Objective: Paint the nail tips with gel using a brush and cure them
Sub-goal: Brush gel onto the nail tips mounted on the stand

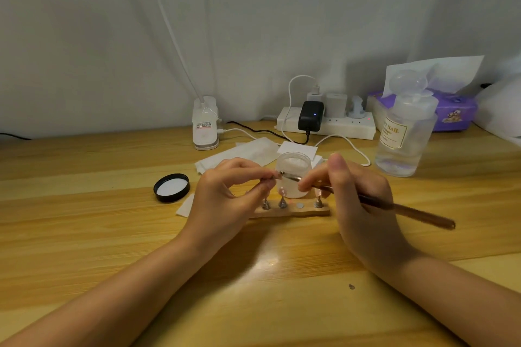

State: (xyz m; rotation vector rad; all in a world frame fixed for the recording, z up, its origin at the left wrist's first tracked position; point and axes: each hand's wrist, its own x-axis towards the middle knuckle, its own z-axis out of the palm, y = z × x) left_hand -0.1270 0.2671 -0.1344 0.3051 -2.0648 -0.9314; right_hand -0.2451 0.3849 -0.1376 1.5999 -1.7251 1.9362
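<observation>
Two hands work together: left hand pinches a small nail tip; right hand, at three o'clock, pinches the slim brown brush. Light, even strokes seem best.

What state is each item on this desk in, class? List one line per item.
Left hand: pinching a nail tip stand.
Right hand: gripping the brush.
Brush: held, tip at the left fingers.
Jar: open, upright.
Black lid: off, lying inside-up.
Wooden holder: three stands seated, one slot bare.
Liquid bottle: upright, partly filled.
Black adapter: plugged in, light on.
</observation>
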